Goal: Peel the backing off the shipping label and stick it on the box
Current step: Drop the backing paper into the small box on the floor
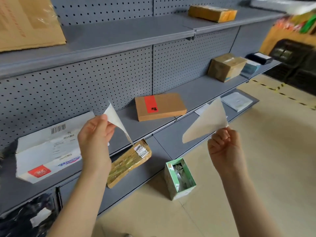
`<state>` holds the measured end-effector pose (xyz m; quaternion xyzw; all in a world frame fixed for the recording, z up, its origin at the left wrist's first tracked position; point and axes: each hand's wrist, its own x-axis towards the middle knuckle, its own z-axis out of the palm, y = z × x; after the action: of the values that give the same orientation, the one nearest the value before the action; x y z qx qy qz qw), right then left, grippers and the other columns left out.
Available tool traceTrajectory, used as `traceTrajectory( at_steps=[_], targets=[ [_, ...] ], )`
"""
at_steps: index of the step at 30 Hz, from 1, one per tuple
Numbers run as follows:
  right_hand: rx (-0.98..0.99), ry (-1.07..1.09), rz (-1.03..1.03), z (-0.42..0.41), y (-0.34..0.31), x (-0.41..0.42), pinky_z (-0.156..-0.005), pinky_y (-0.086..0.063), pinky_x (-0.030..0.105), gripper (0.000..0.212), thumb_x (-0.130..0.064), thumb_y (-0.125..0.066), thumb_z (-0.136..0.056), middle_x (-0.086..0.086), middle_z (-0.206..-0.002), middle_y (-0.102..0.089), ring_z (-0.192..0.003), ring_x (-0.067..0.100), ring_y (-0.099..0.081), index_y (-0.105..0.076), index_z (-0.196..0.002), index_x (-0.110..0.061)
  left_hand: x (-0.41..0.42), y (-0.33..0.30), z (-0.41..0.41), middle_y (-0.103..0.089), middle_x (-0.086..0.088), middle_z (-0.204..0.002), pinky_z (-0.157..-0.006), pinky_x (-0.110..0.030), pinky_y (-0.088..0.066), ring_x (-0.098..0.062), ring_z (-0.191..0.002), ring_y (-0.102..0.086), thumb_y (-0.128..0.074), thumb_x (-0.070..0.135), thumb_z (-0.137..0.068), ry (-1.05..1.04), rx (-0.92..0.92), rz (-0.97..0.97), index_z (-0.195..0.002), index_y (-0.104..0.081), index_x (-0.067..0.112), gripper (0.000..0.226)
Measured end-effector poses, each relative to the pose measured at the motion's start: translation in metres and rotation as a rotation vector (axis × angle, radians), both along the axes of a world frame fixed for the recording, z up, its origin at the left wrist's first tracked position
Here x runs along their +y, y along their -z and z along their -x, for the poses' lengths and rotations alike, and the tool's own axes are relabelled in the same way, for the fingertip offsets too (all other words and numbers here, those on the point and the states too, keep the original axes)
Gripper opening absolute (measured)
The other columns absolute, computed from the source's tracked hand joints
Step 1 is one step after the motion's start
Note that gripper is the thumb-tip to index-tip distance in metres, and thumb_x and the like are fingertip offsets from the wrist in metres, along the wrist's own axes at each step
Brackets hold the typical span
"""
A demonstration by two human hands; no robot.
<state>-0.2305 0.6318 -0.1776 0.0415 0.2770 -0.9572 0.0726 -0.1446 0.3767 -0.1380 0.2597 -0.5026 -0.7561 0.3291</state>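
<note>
white shipping label [118, 122], curling and fully apart from its cream backing sheet [205, 122], hangs pinched in the left hand [94, 141] while the right hand [225, 144] pinches the backing, both above the grey shelf [164, 134] near the flat brown cardboard box with red strip [160, 106].

The large cardboard box [25, 23] is being cut off by the top-left edge. The colourful packets [297, 23] at top right are being blurred. The white box's [47, 151] print is being rendered illegibly small.
</note>
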Motion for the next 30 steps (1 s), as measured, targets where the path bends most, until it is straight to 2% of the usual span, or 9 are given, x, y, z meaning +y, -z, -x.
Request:
traceTrajectory(
  at_steps=[3,6,11,15,19,24,30],
  targets=[
    [-0.038,0.058,0.002,-0.004,0.011,0.003,-0.035,-0.028,0.017,0.029,-0.015,-0.067,-0.054,-0.009,-0.047,-0.035,-0.038,0.005,-0.029,-0.039,-0.053,-0.021,0.003,0.006,0.011,-0.071,0.006,-0.073,-0.08,-0.023,-0.054,-0.008,-0.073,-0.07,-0.056,0.018,-0.091,0.077,-0.029,-0.003,-0.079,-0.06,0.017,0.012],
    [-0.089,0.108,0.002,-0.009,0.024,0.006,-0.036,-0.027,0.017,0.025,-0.014,-0.062,-0.061,-0.009,-0.047,-0.035,-0.039,0.006,-0.029,-0.04,-0.051,-0.021,0.005,0.016,0.021,-0.071,0.008,-0.071,-0.071,-0.018,-0.054,-0.006,-0.072,-0.07,-0.057,0.018,-0.09,0.134,-0.066,0.002,-0.077,-0.062,0.019,0.015],
    [-0.157,0.22,-0.125,-0.013,0.056,0.011,-0.037,-0.024,0.016,0.028,-0.006,-0.04,-0.086,-0.009,-0.048,-0.034,-0.041,0.006,-0.027,-0.038,-0.062,-0.022,0.012,0.042,0.04,-0.068,-0.001,-0.08,-0.073,-0.021,-0.054,-0.011,-0.079,-0.068,-0.055,0.019,-0.092,0.271,-0.136,0.001,-0.079,-0.062,0.016,0.014],
    [-0.204,0.256,-0.186,-0.007,0.097,0.019,-0.039,-0.022,0.018,0.029,-0.008,-0.038,-0.09,-0.009,-0.048,-0.033,-0.042,0.008,-0.026,-0.037,-0.063,-0.021,0.022,0.077,0.061,-0.069,-0.003,-0.087,-0.075,-0.021,-0.055,-0.011,-0.081,-0.07,-0.055,0.019,-0.092,0.364,-0.206,-0.002,-0.083,-0.063,0.017,0.012],
    [-0.243,0.265,-0.337,0.005,0.158,0.028,-0.041,-0.02,0.019,0.032,-0.004,-0.034,-0.089,-0.008,-0.049,-0.032,-0.043,0.008,-0.025,-0.033,-0.061,-0.02,0.033,0.128,0.09,-0.067,-0.007,-0.086,-0.083,-0.029,-0.055,-0.017,-0.083,-0.067,-0.056,0.017,-0.091,0.427,-0.256,0.021,-0.082,-0.062,0.016,0.012],
    [-0.306,0.241,-0.538,0.033,0.261,0.038,-0.044,-0.026,0.02,0.033,-0.003,-0.038,-0.09,-0.005,-0.05,-0.037,-0.046,0.01,-0.03,-0.041,-0.061,-0.016,0.04,0.205,0.129,-0.068,0.0,-0.077,-0.082,-0.028,-0.054,-0.011,-0.073,-0.068,-0.058,0.016,-0.09,0.49,-0.27,0.041,-0.078,-0.061,0.018,0.013],
    [-0.356,0.201,-0.914,0.071,0.385,0.037,-0.053,-0.028,0.029,0.033,-0.011,-0.043,-0.09,0.002,-0.056,-0.038,-0.053,0.015,-0.031,-0.043,-0.057,-0.014,0.039,0.292,0.156,-0.069,0.002,-0.071,-0.083,-0.03,-0.054,-0.013,-0.073,-0.068,-0.058,0.014,-0.09,0.494,-0.276,0.052,-0.075,-0.06,0.018,0.016]
  ],
)
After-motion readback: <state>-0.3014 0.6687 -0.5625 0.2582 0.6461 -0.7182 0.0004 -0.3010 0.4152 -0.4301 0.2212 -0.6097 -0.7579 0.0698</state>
